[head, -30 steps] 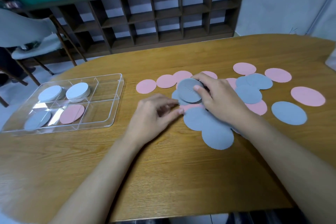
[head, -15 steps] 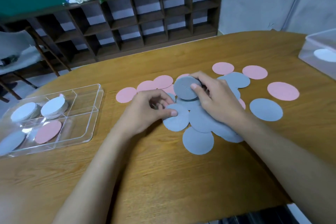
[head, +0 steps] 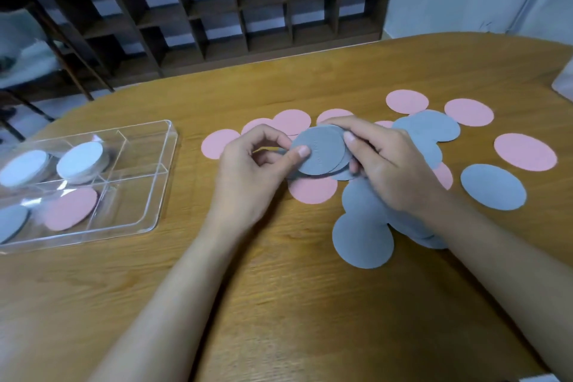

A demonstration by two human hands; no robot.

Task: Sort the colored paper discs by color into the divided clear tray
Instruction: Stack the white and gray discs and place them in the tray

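Note:
Both hands hold a small stack of grey discs [head: 321, 150] just above the table's middle. My left hand [head: 257, 170] pinches the stack's left edge with thumb on top. My right hand [head: 384, 164] grips its right side. Under and around the hands lie loose grey discs [head: 362, 240] and pink discs [head: 313, 191]. More pink discs [head: 525, 151] and a grey disc [head: 493, 187] lie to the right. The divided clear tray [head: 155, 195] sits at the left and holds two white stacks [head: 80, 160], a pink disc [head: 71, 208] and a grey disc [head: 11, 222].
The wooden table [head: 279, 304] has a rounded far edge. A dark wooden shelf unit [head: 248, 9] and a chair [head: 34, 49] stand behind it. A pale object [head: 566, 77] shows at the right edge.
My left hand rose from the table discs and took hold of the grey stack's left edge. A pink disc under the hands is now uncovered. The camera view shifted.

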